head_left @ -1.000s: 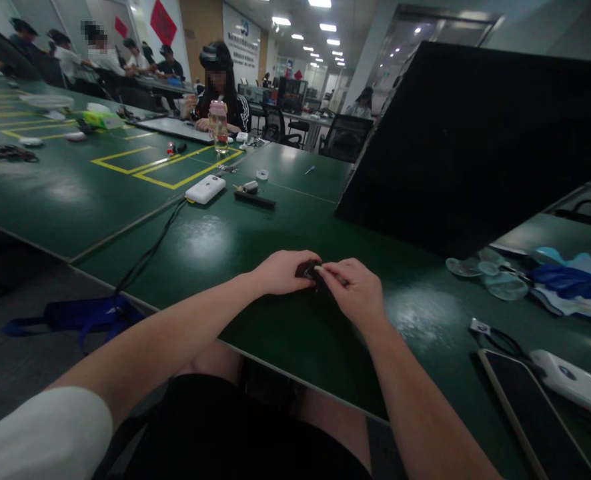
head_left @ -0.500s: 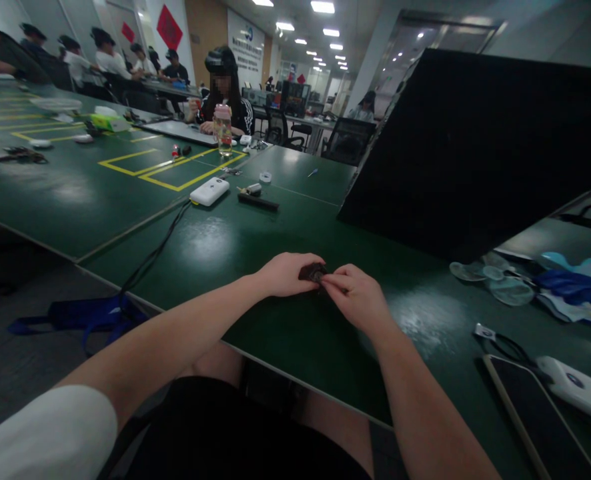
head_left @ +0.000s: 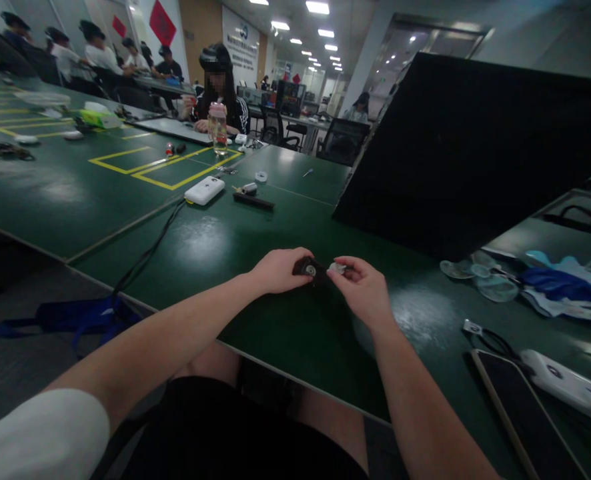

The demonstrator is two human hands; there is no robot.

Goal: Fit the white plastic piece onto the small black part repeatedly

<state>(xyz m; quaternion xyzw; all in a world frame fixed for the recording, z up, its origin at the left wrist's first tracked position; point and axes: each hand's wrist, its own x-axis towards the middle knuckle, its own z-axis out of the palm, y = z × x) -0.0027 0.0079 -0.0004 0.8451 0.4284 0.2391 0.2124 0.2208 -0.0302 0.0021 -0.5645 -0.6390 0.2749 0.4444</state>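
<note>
My left hand (head_left: 283, 270) is closed around a small dark part (head_left: 301, 265) with a round, pale metallic centre facing up. Just to its right, my right hand (head_left: 363, 287) pinches a small whitish piece (head_left: 336, 268) between thumb and fingers. A short gap separates the two pieces, and both hands are low over the green table (head_left: 255, 313). The exact kind of either piece is too small to make out.
A black panel (head_left: 465, 153) leans at the right. Beyond my hands lie a dark bar (head_left: 253, 201), a white power bank (head_left: 204, 191) with a cable and a pink-lidded bottle (head_left: 218, 130). A phone (head_left: 520, 407) and blue cloth (head_left: 558, 283) lie right. A co-worker (head_left: 220, 93) sits opposite.
My right hand has drawn away to the right from the dark part, with the whitish piece now showing in its fingers. The round metallic centre of the dark part has come into view.
</note>
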